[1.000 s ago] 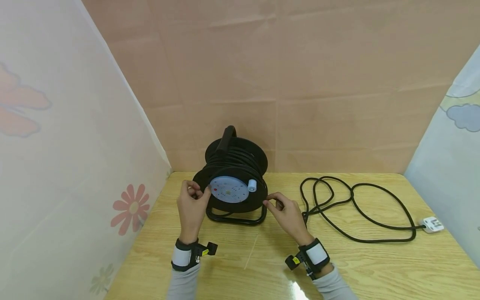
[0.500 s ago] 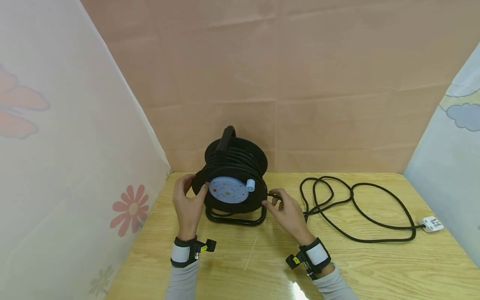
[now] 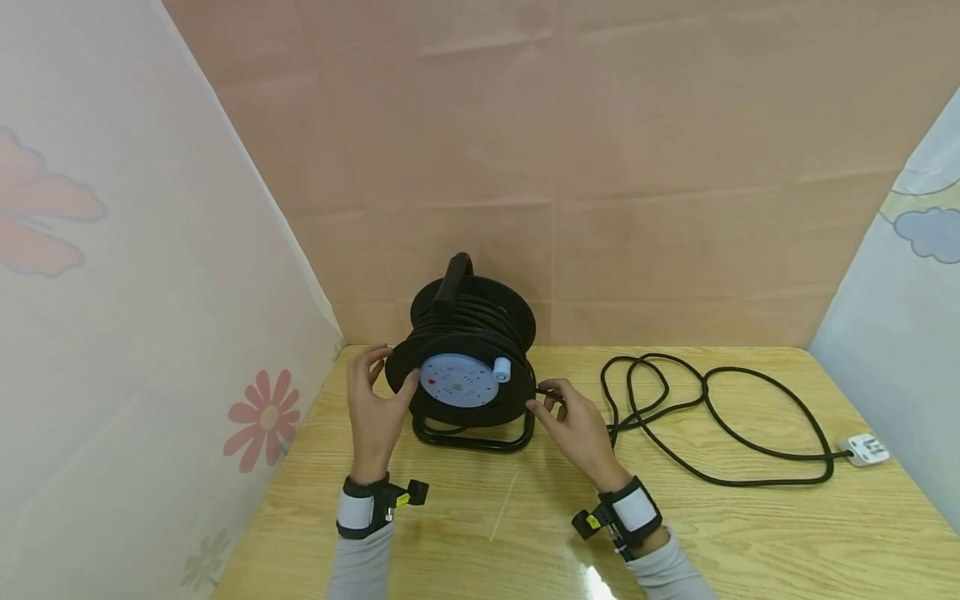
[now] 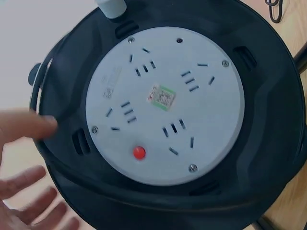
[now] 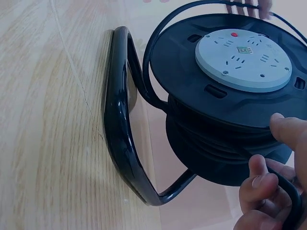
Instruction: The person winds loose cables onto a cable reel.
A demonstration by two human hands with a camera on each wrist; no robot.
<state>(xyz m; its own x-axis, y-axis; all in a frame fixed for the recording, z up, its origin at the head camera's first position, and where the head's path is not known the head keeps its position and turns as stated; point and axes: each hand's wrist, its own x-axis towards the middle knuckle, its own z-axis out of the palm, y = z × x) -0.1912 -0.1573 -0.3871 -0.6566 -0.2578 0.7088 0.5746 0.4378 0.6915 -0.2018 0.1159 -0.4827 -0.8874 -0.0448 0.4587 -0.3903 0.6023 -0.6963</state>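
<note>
A black cable reel (image 3: 480, 417) stands on the table with cable wound round its drum. Its front carries a pale round socket panel (image 4: 163, 129) with a red button, and a light knob (image 3: 502, 369) beside the panel. At the reel's left rim my left hand (image 3: 375, 417) spreads its thumb and fingers apart, thumb over the front flange (image 4: 62, 96). On the other side my right hand (image 3: 573, 425) holds the black cable (image 5: 283, 184) in curled fingers, the thumb close to the flange edge. One cable loop (image 5: 160, 28) runs outside the flange.
Loose black cable (image 3: 750, 479) lies in loops across the right of the wooden table (image 3: 480, 550), ending in a white plug (image 3: 867, 449). Brown sheeting (image 3: 637, 167) rises behind the reel. A flowered white wall (image 3: 172, 250) borders the left.
My left hand has spread its fingers and shifted slightly left. Cable now shows between the reel and my right hand, which has barely moved.
</note>
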